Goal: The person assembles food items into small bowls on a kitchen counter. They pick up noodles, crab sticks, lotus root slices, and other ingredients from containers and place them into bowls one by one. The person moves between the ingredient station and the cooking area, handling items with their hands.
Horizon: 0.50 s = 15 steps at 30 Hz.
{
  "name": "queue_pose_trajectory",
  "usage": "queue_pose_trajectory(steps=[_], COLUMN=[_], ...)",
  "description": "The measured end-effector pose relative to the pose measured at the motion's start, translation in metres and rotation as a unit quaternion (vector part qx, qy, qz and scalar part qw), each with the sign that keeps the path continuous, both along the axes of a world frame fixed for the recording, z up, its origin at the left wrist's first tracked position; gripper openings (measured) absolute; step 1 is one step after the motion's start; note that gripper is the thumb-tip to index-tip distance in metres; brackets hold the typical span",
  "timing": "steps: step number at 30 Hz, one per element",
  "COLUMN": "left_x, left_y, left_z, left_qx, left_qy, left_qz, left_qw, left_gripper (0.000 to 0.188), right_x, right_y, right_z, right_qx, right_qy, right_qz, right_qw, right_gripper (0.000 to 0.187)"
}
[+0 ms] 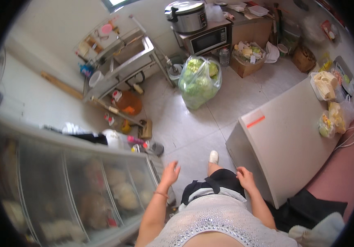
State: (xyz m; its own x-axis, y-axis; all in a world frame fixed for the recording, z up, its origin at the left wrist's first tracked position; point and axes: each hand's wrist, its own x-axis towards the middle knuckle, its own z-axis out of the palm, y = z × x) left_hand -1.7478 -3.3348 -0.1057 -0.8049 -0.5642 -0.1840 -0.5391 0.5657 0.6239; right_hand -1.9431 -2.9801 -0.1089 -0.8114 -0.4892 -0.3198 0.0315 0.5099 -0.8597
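Observation:
My left hand [170, 173] hangs beside my body with its fingers loosely apart and nothing in it. It is nearest to the corner of the glass-topped display fridge [154, 166]. On the other side, my right hand [246, 178] is relaxed and open, close to the side of a large pale chest or cabinet [284, 136]. Further ahead, a clear plastic bag of leafy green vegetables [200, 82] stands upright on the tiled floor. Neither hand touches it.
A steel sink [144, 47] stands at the far left, near a jug of amber liquid [127, 103]. At the back are a rice cooker [187, 18], a microwave [210, 39] and a cardboard box [244, 68]. Food packs [325, 86] line the chest's right edge.

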Motion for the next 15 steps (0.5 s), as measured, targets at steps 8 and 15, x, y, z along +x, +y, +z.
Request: queue_pose_trajectory(steps=[8,15], left_x=[0.069,-0.093], left_y=[-0.09,-0.22], left_z=[-0.098,-0.116], left_qx=[0.269,0.2], left_qy=[-0.36,-0.416], left_qz=[0.189,0.043], left_qw=[0.873,0.886], left_gripper=[0.044,0.034], right_x=[-0.242,-0.369], right_y=[-0.202,-0.266], right_z=[0.116,0.099], right_qx=[-0.044,-0.005], right_qy=[0.183,0.215], right_qz=[0.083,0.039], right_qw=[0.979,0.976], right_gripper=[0.025,0.026])
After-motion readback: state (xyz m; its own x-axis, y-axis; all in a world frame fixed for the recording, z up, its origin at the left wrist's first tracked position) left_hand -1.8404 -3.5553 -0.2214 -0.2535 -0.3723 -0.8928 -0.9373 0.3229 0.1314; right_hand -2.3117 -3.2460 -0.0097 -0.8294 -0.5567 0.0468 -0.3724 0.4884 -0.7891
